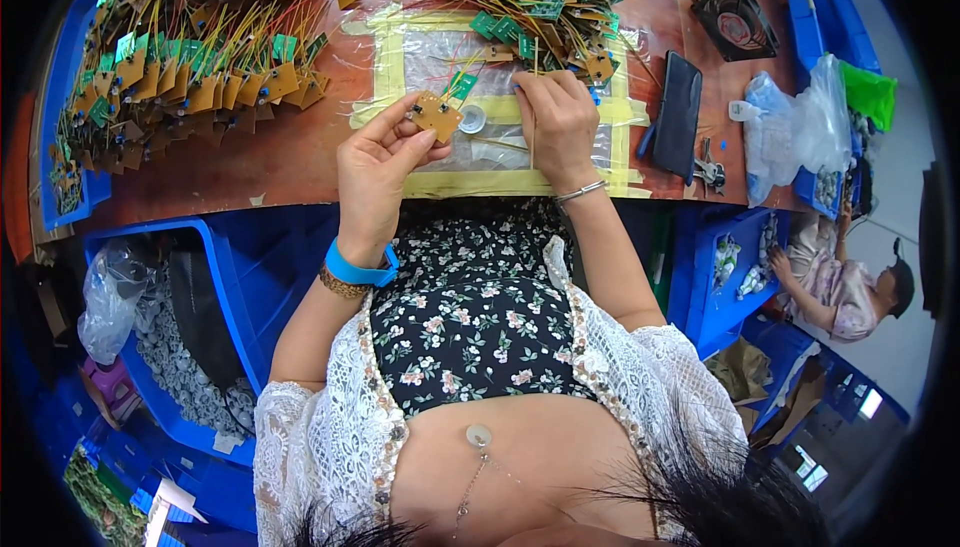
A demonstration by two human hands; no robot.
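Observation:
My left hand (385,152) pinches a brown circuit board (437,117) between thumb and fingers. Thin red and yellow wires join it to a small green board (461,85) just beyond. To the right, my right hand (560,117) is closed over the work mat, its fingers curled round a thin pale stick (536,55) that shows above the knuckles; the fingertips are partly hidden. Between the hands, a small round whitish dish (472,120) sits on the clear, yellow-taped mat (480,184). Beyond my right hand lies a pile of wired brown and green boards (545,9).
Rows of wired boards (190,72) fill the left of the table. At right lie a dark phone (678,112), keys (709,169), a black fan (735,22) and plastic bags (800,122). A blue bin (215,277) stands below left. Another person (835,277) works at far right.

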